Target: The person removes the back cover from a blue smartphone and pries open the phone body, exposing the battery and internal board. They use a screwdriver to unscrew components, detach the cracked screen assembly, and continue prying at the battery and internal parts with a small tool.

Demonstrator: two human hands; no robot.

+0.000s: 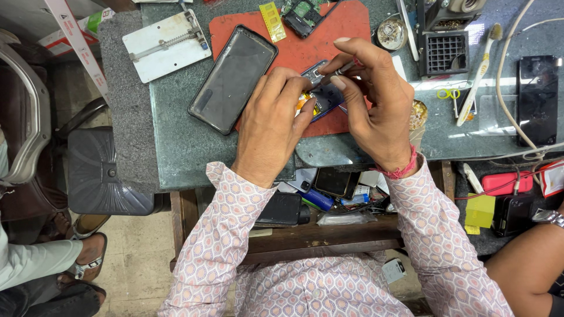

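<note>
Here we list the contents around one landmark, the red mat (346, 26) lying on the grey-green worktop (176, 141). On the mat's near edge sits an opened phone (320, 94), small, its inner parts showing yellow and blue; both hands meet over it. Our left hand (271, 120) rests on the phone's left side, its fingers (288, 82) bent and pressed down on the body to steady it, the thumb against the lower edge. Our right hand (376, 100) arches over the phone's right side, its fingers (341, 82) pinching a slim metal tool (346, 67) whose tip meets the phone's upper part; the forefinger is raised above the pinch. A red thread band (402, 170) circles the right wrist. Across the mat's left edge, tilted, lies a large black smartphone (234, 79), face up. Left of the mat, beyond that smartphone, lies a white metal holding plate (166, 44). At the mat's far edge sit a yellow strip (272, 22) and a dark circuit assembly (301, 16). Right of the mat we note a round metal tin (392, 33), a black grille block (446, 53), a toothbrush (479, 73), and farther right a second black phone (537, 100). Below the mat, under the worktop's edge, an open drawer (329, 226) holds assorted phones and parts.
</note>
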